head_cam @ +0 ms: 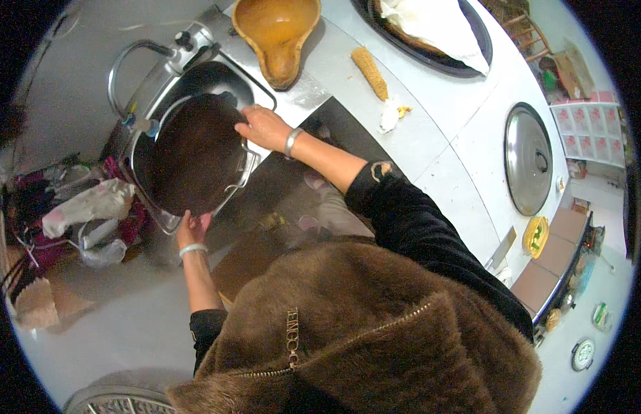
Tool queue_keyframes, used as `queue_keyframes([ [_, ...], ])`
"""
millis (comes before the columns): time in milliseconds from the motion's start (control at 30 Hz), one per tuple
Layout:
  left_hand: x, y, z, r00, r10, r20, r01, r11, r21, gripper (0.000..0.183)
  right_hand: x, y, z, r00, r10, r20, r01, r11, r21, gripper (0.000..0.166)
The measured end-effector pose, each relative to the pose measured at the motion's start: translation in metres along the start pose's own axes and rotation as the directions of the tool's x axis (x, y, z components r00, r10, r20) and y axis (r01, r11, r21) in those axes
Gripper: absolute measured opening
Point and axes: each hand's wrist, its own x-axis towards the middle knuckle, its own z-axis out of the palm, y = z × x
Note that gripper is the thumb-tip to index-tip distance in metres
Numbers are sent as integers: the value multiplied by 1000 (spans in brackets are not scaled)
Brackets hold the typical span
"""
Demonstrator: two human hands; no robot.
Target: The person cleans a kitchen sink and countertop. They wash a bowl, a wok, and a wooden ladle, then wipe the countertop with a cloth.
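Observation:
A large dark, round pan or wok is tilted in the metal sink, hiding most of the basin. My left hand, with a pale bangle at the wrist, grips its near lower edge. Something pink shows beside those fingers; I cannot tell what it is. At the pan's upper right edge, my right hand has its fingers over the rim, below a silver bangle. The curved chrome faucet arches over the sink's far left side.
A gourd ladle and a dried corncob lie on the white counter. Behind them, white cloth partly covers a dark-rimmed cooking pot. Farther right are a round metal lid, a cleaver and a yellow basket. Plastic bags hang left of the sink.

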Motion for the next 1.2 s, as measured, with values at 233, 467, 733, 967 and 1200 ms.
queue_keyframes([
  [233,-16,-4,29,994,31,-100,-25,998,60,26,85,22,41,969,235,78,-232,972,-46,58],
  [467,-34,-9,36,977,107,-182,-104,994,24,26,154,64,86,830,448,332,-425,894,-144,73],
  [733,-34,-10,55,942,67,-329,-92,994,-62,36,164,86,102,809,446,382,-433,893,-125,99],
  [967,-46,-7,48,959,112,-259,-116,993,-2,34,130,64,72,866,424,265,-379,902,-205,99],
  [1200,-70,-22,29,990,137,-36,-137,990,-11,29,71,25,26,900,431,67,-415,893,-175,85],
])
